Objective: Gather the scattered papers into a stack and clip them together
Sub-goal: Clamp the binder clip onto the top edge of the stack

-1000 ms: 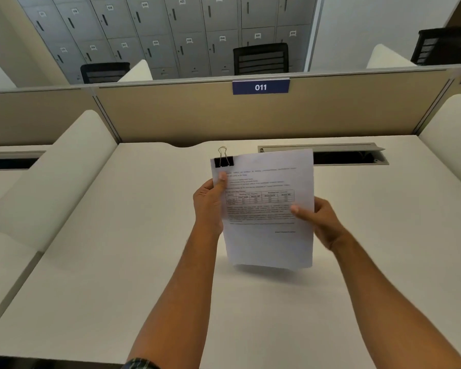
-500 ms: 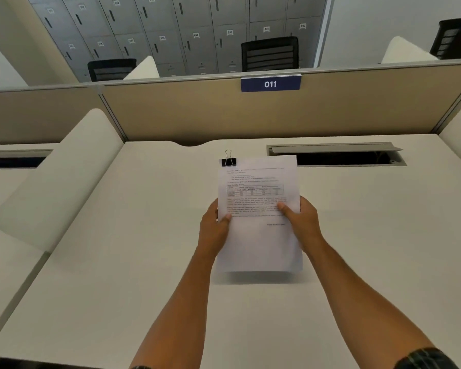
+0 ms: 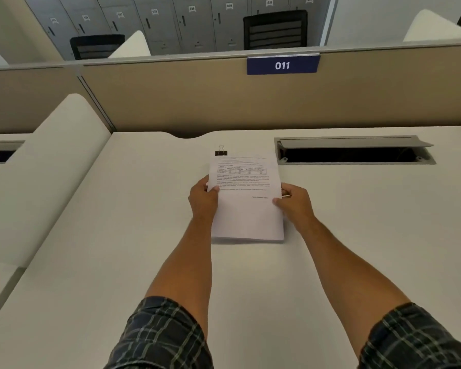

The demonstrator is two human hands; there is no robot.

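A stack of white printed papers [image 3: 246, 209] lies low over the white desk [image 3: 117, 235], its near edge on or just above the surface. A black binder clip [image 3: 221, 152] is fastened on the stack's far left corner. My left hand [image 3: 202, 199] pinches the stack's left edge, thumb on top. My right hand [image 3: 294, 202] holds the right edge the same way, thumb on the sheet and fingers beneath.
An open cable tray [image 3: 354, 151] with a raised grey lid is set into the desk at the back right. A beige partition [image 3: 197, 102] with a blue "011" sign [image 3: 282, 65] closes off the far side. A white curved divider [image 3: 45, 169] stands to the left.
Both hands have lowered the clipped stack from tilted in the air toward the desk and pushed it farther away. My left hand slid from near the clip down to mid-edge.
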